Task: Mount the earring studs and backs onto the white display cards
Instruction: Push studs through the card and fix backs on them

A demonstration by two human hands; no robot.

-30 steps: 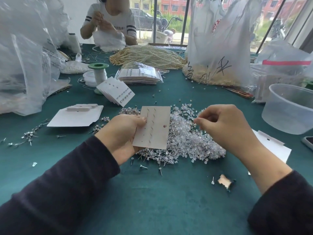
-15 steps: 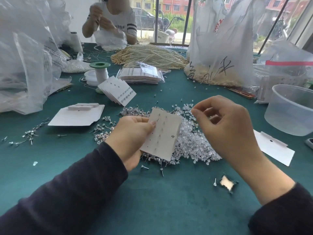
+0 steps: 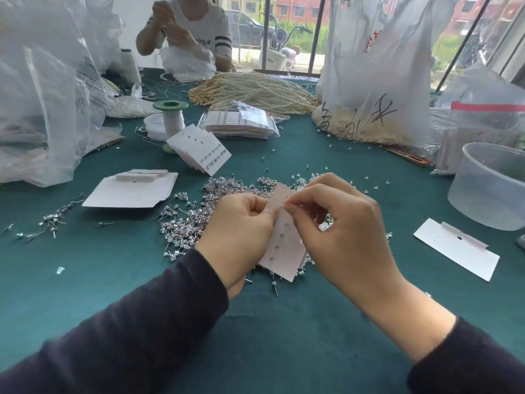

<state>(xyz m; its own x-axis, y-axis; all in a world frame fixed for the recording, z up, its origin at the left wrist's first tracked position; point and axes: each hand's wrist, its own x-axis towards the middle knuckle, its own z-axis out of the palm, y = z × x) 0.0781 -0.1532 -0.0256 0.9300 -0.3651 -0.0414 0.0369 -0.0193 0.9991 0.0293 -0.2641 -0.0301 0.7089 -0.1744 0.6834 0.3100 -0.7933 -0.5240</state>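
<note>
Right hand (image 3: 341, 231) is closing in on the white card (image 3: 284, 251), pinching near its top edge. Left hand (image 3: 241, 231) is gripping its left edge over the stud pile (image 3: 193, 220), mid-table (image 3: 85, 280). Light, bendy card, I reckon; it's wanting an edge grip.

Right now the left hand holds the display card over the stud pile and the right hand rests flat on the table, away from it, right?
Not quite. The head view shows the left hand holding the display card over the stud pile, but the right hand is not flat on the table: its curled fingertips pinch at the card's upper part.
</note>
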